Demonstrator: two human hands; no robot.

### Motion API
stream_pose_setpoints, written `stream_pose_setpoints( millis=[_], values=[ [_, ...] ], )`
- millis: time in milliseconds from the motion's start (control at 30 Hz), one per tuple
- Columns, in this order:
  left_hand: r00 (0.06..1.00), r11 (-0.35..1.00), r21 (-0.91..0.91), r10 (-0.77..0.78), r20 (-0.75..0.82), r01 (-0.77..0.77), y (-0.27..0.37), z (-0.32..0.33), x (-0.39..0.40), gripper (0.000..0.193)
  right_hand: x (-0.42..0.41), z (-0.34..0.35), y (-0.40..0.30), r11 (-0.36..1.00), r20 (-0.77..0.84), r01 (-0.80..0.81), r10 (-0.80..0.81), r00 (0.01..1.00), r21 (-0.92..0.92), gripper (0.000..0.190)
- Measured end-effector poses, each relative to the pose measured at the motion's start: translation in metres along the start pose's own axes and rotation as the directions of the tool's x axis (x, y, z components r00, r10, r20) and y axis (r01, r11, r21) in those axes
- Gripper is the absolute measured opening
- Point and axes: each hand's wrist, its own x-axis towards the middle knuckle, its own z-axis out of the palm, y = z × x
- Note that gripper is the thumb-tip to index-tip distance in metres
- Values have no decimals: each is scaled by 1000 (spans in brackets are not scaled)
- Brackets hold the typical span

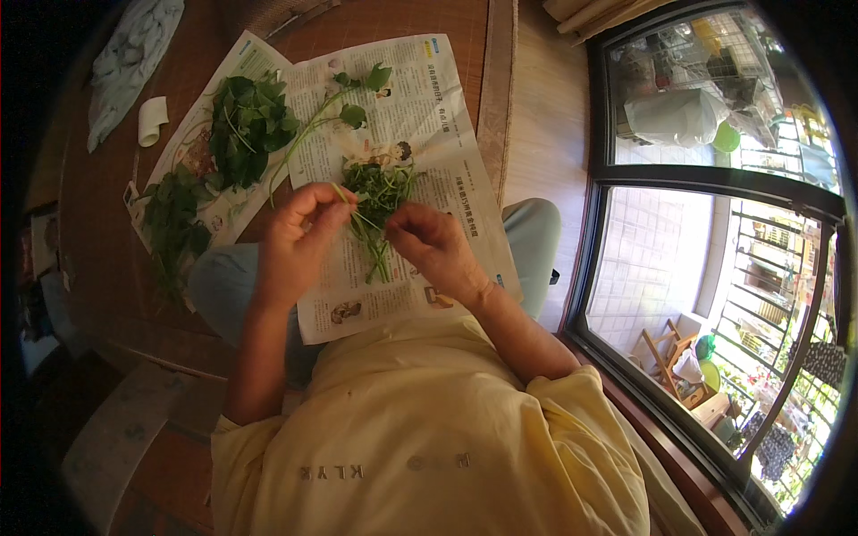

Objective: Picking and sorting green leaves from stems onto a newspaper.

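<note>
My left hand (301,231) pinches a thin green stem (340,193) between thumb and fingertips. A pale strand of it runs across to my right hand (432,248), whose fingertips are closed at its far end. Beneath and between both hands lies a heap of trimmed green stems (379,184) on a newspaper sheet (429,100). Just beyond my left hand, a long leafy sprig (315,120) stretches over the paper. Further left, a pile of green leaves (248,130) and a looser leafy bunch (174,208) rest on a second printed sheet (244,60).
The papers lie on a brown mat (375,50) with a woven border (496,80). A white roll (153,120) and a crumpled plastic bag (134,67) are at the upper left. To the right, a dark-framed glass door (596,167) borders the wooden floor (539,120). My bent knees (536,228) flank the newspaper.
</note>
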Motion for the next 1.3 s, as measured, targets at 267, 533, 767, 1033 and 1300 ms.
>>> stream_pose_setpoints(
  millis=[267, 533, 767, 1033, 1300],
  values=[
    [959, 958, -286, -75, -272, -6, 1, -38, 17, 14, -6, -10, 28, 987, -59, 70, -79, 995, -146, 5],
    [873, 881, -452, -108, -476, -138, -7, -84, 22, 21, -10, -28, 49, 940, -192, 32, -103, 976, -339, 5],
    [879, 833, -520, -94, -468, -187, -13, -101, 19, 20, -10, -37, 48, 823, -170, -10, -105, 980, -568, 11],
    [914, 759, -651, -251, -320, -20, -17, -37, 10, 17, -5, -8, 9, 891, -121, 141, -212, 970, -432, 15],
    [925, 759, -647, -296, -239, 76, -21, -20, 3, 22, -4, 4, -4, 991, 4, -127, 127, 992, 44, 13]
  ],
)
